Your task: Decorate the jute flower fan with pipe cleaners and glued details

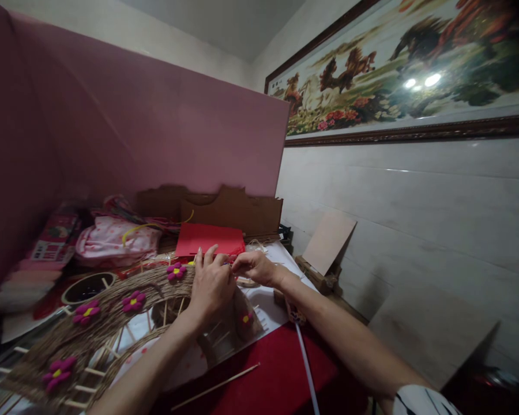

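My left hand [211, 283] is over the far right part of a twine-wrapped, curved craft piece [153, 282]. Two of its fingers stretch up and apart, while the index finger and thumb side curl toward my right hand [256, 267]. That one is closed in a pinch, its fingertips almost meeting the left ones. Whatever lies between the fingertips is too small and hidden to name. Purple flowers with yellow centres, such as one flower [134, 301], decorate the twine. Short wooden sticks [86, 389] bridge its curved bands.
A red sheet [207, 238] and brown cardboard [237, 213] stand behind my hands. At left are a dark-filled round container [89, 287] and spotted pink cloth [116, 239]. A thin wooden stick [216, 386] and a pale glue-stick-like rod [307, 369] lie on the red surface [268, 380].
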Demonstrator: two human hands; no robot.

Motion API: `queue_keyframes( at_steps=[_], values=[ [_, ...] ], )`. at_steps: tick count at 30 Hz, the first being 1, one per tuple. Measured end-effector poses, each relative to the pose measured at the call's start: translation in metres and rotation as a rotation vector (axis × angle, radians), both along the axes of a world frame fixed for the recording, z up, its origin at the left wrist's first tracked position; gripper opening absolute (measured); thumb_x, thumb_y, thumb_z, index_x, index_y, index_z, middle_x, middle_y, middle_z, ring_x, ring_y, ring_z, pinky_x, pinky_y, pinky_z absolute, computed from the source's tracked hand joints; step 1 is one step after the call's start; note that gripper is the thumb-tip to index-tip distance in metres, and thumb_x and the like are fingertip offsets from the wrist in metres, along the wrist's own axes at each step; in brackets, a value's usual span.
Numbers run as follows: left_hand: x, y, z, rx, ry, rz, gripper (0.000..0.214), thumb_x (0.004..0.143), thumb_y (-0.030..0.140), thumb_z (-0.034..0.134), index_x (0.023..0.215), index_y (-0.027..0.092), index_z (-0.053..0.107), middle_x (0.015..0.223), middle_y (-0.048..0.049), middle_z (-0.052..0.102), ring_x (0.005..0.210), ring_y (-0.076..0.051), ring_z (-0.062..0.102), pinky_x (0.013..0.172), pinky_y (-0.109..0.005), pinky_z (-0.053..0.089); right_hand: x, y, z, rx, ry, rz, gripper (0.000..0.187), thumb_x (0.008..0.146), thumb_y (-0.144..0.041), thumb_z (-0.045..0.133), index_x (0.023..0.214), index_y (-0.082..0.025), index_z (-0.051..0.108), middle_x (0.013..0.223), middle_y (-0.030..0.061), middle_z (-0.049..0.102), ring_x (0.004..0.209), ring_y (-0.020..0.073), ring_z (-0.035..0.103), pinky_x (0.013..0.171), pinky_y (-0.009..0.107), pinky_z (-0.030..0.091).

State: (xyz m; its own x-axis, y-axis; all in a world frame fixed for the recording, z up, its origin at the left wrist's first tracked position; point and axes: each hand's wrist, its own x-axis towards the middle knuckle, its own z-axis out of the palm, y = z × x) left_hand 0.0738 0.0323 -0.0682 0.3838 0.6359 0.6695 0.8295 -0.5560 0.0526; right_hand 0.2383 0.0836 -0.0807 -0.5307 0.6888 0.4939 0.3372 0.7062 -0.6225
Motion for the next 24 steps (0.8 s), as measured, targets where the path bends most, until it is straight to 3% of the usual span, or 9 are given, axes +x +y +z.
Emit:
queue_keyframes(
  at_steps=[4, 7, 11, 15, 21, 24],
  values=[
    [0.000, -0.001, 0.000, 0.002, 0.021, 0.013, 0.021, 0.076, 0.018, 0.050, 0.073, 0.019, 0.071, 0.099, -0.0077, 0.067, 0.116, -0.035, 0.044, 0.103, -0.056, 0.024, 0.000, -0.002, 0.003, 0.044, -0.027, 0.000, 0.009, 0.071, -0.011, 0.060, 0.071, -0.016, 0.067, 0.071, 0.0028, 0.066, 0.066, 0.0134, 0.058, 0.064, 0.023, 0.044],
    [0.000, -0.002, 0.001, 0.005, 0.024, 0.021, 0.021, 0.077, 0.019, 0.050, 0.070, 0.020, 0.070, 0.099, -0.0069, 0.067, 0.116, -0.035, 0.043, 0.103, -0.056, 0.024, 0.004, -0.003, 0.005, 0.054, -0.076, -0.023, 0.016, 0.069, -0.010, 0.062, 0.082, -0.016, 0.069, 0.076, 0.0029, 0.066, 0.068, 0.0133, 0.057, 0.066, 0.024, 0.042],
    [-0.002, -0.002, 0.002, 0.008, 0.008, 0.018, 0.021, 0.077, 0.019, 0.051, 0.067, 0.019, 0.069, 0.100, -0.0069, 0.067, 0.117, -0.034, 0.044, 0.103, -0.056, 0.024, 0.014, -0.003, 0.005, -0.116, -0.068, -0.094, 0.036, 0.067, -0.010, 0.065, 0.102, -0.017, 0.066, 0.085, 0.0029, 0.064, 0.073, 0.0129, 0.053, 0.067, 0.024, 0.041],
    [-0.002, -0.001, 0.003, 0.003, -0.022, 0.010, 0.021, 0.077, 0.018, 0.050, 0.066, 0.020, 0.068, 0.097, -0.0064, 0.067, 0.116, -0.034, 0.044, 0.102, -0.057, 0.024, 0.015, -0.004, 0.001, -0.208, -0.038, -0.090, 0.021, 0.067, -0.021, 0.069, 0.087, -0.015, 0.069, 0.084, 0.0032, 0.062, 0.073, 0.0127, 0.051, 0.066, 0.024, 0.040],
    [-0.003, 0.004, 0.001, 0.020, -0.053, -0.023, 0.019, 0.075, 0.018, 0.052, 0.065, 0.021, 0.068, 0.097, -0.0061, 0.068, 0.114, -0.034, 0.044, 0.101, -0.058, 0.024, 0.000, -0.006, -0.007, -0.317, 0.014, -0.073, 0.026, 0.070, -0.037, 0.065, 0.077, -0.012, 0.064, 0.066, -0.0016, 0.055, 0.059, 0.0092, 0.047, 0.056, 0.021, 0.039],
    [-0.004, 0.005, 0.000, 0.026, -0.072, -0.033, 0.018, 0.074, 0.019, 0.053, 0.064, 0.021, 0.068, 0.096, -0.0055, 0.068, 0.114, -0.034, 0.044, 0.101, -0.058, 0.024, 0.000, -0.005, -0.007, -0.329, 0.028, -0.120, 0.023, 0.070, -0.036, 0.064, 0.069, -0.012, 0.062, 0.061, -0.0028, 0.054, 0.056, 0.0081, 0.046, 0.054, 0.020, 0.038]
  ],
)
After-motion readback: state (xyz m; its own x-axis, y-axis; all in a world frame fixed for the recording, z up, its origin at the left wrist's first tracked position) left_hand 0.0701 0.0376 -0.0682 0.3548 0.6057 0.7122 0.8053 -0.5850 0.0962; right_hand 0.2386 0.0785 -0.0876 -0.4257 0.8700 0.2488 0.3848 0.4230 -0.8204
